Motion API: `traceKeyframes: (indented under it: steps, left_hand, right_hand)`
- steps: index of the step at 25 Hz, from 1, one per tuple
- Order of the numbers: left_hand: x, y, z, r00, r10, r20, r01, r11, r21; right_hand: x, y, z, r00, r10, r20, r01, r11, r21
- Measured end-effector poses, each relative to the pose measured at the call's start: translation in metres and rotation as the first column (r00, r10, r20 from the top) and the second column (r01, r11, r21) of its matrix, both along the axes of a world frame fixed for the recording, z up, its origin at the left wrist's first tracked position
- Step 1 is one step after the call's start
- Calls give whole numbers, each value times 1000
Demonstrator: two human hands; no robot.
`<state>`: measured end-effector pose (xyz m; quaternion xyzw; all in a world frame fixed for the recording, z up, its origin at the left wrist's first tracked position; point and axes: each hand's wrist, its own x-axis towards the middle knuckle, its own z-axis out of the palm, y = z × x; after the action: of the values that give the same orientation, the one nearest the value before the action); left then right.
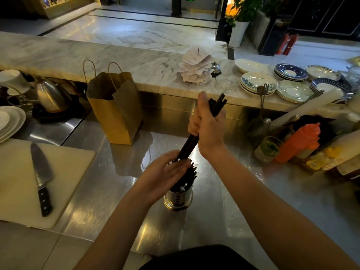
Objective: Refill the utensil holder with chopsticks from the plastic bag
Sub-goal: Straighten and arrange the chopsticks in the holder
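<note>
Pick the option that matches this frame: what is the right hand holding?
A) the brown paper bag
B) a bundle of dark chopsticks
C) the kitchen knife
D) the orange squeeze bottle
B: the right hand grips a bundle of dark chopsticks, angled down with its lower ends at the steel utensil holder; the knife lies untouched on the cutting board.

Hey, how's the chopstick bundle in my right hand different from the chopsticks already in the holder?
The held bundle slants above the utensil holder, gripped by your right hand, with your left hand at its lower end; the holder's chopsticks stand inside it. The held bundle shows most of its length; the holder's chopsticks show only their upper ends. Both are dark and slender.
</note>
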<state>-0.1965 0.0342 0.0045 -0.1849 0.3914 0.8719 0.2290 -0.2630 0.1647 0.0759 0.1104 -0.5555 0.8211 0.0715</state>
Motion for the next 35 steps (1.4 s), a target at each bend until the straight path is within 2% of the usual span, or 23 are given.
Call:
traceKeyframes:
  steps: [2,4,7,9,12,15,18,21,24,27,30,32,35]
  left_hand:
    - [6,-18,-4,981,-125,-146,64,928,-367]
    - [8,-34,-4,944,-285,-168,135,797,-589]
    - [9,-48,-4,904,-399,-153,165,656,-736]
    - [7,-47,-5,897,-378,-231,53,609,-792]
    - [2,-39,-9,874,-271,-403,-176,597,-783]
    - [-2,-30,-12,862,-161,-481,-279,641,-715]
    - [-2,-24,-22,858,-98,-503,-343,620,-706]
    - [-2,-15,-33,864,-62,-500,-364,610,-704]
    - [-1,-7,-42,875,-57,-480,-360,585,-726]
    - [1,-3,-49,876,-91,-474,-347,564,-749]
    - [4,-2,-56,864,-200,-462,-326,476,-817]
    - [7,-3,-63,843,-294,-450,-293,451,-843]
    - [8,-2,-74,775,-468,-426,-186,474,-861]
  right_hand:
    - [1,-1,-8,1000,28,10,-28,999,27]
    - [3,-4,-20,999,43,30,-45,996,74]
    - [6,-9,-42,996,50,70,-60,986,155]
    - [10,-12,-59,994,32,101,-56,969,241]
    - [15,-14,-87,992,-5,123,-53,884,464]
    - [20,-11,-112,991,21,131,-98,780,618]
    - [24,-7,-124,996,58,63,-86,712,697]
    - [29,-3,-130,1000,5,-4,-1,641,767]
    - [32,-2,-130,996,-51,-77,92,508,856]
    - [32,-2,-128,978,-63,-197,207,295,933]
    - [35,-2,-126,977,-79,-197,204,92,975]
    - [37,2,-125,985,-91,-149,151,17,988]
    - [40,8,-126,994,-107,-4,-2,-61,998]
